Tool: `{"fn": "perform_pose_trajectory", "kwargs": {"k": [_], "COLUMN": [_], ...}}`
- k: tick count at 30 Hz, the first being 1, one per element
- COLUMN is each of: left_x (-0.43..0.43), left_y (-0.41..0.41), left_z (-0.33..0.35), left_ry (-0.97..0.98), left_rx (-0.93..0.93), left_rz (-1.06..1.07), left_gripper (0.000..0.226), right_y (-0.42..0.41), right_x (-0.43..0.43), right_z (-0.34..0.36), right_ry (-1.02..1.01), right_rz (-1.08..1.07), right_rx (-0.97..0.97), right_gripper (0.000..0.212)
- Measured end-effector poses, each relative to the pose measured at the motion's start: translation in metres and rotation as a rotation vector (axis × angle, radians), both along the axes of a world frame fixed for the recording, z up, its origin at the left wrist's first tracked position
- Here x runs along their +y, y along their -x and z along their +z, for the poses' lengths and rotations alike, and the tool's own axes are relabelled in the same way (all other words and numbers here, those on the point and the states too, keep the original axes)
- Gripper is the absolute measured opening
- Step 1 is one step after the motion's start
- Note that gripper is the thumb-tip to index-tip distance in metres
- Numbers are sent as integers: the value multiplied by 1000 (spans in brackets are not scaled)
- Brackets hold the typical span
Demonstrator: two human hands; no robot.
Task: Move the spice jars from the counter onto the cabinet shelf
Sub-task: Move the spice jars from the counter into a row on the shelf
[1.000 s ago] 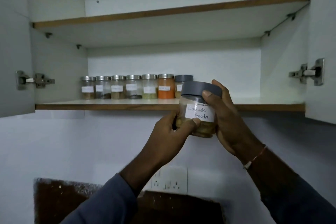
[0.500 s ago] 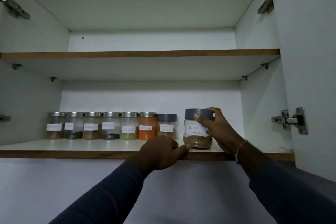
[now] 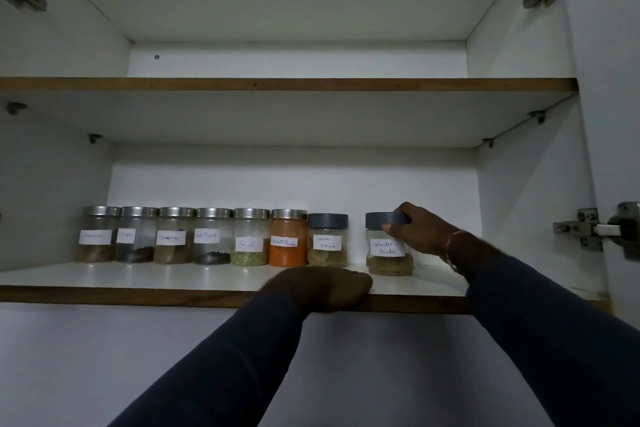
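Our right hand (image 3: 420,231) covers the right side of the coriander jar (image 3: 388,248) and part of its grey lid, so we cannot see how the fingers lie behind it. The left hand (image 3: 318,286) hides a stretch of the shelf edge (image 3: 138,295). The leftmost jar labels (image 3: 95,237) are too dim and small to read. Both sleeves run off the bottom edge.

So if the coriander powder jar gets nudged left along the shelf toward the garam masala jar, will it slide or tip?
The coriander powder jar looks squat with a wide flat base, so it probably slides rather than tips. Powder fills only its bottom part, so it is likely light and bottom-weighted. The right hand grips up at the lid; a push there risks more rocking on the smooth shelf.
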State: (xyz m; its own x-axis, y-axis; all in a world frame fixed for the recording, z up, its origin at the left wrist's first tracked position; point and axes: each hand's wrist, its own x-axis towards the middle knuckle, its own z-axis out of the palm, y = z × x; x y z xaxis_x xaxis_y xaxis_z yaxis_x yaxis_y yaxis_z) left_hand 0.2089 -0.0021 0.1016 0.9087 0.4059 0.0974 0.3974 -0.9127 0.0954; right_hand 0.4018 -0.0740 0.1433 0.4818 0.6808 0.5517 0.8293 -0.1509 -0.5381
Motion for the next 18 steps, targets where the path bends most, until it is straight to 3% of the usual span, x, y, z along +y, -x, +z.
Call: {"fn": "perform_pose_trajectory", "kwargs": {"k": [6, 18], "left_x": [-3, -1], "left_y": [0, 1], "left_z": [0, -1], "left_ry": [-120, -145], "left_rx": [42, 20], "left_rz": [-55, -97], "left_gripper": [34, 38], "right_y": [-4, -10], "right_x": [23, 53], "right_z": [20, 14], "right_ry": [233, 230], "right_rz": [-186, -208], "right_rx": [-227, -254], "right_gripper": [41, 40]}}
